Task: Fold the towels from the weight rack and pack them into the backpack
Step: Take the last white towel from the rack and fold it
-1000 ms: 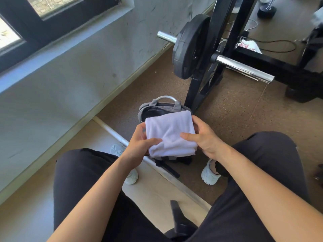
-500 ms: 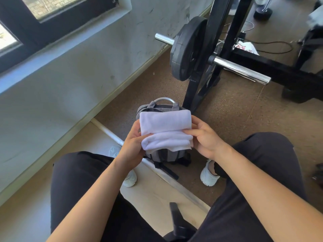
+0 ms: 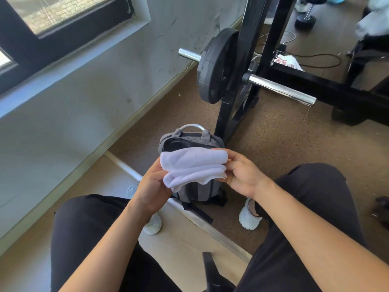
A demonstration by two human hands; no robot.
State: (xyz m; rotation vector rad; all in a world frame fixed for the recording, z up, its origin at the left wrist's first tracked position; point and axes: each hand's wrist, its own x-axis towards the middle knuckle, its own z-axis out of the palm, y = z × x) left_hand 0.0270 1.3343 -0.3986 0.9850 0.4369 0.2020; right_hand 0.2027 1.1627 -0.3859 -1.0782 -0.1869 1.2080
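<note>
We've got the folded white towel (image 3: 193,167) in both hands, sitting right above the open top of the grey backpack (image 3: 201,191). The bag stands upright on the floor just ahead of our white sneakers (image 3: 249,218), close to the foot of the black weight rack (image 3: 236,114). Our left hand (image 3: 152,187) has its fingers curled around the towel's left end. Our right hand (image 3: 240,175) pinches the right end, fingers wrapped over the fold. The towel isn't in the bag yet, and we can't tell if it touches the rim. A black weight plate (image 3: 216,66) hangs on the rack behind.
</note>
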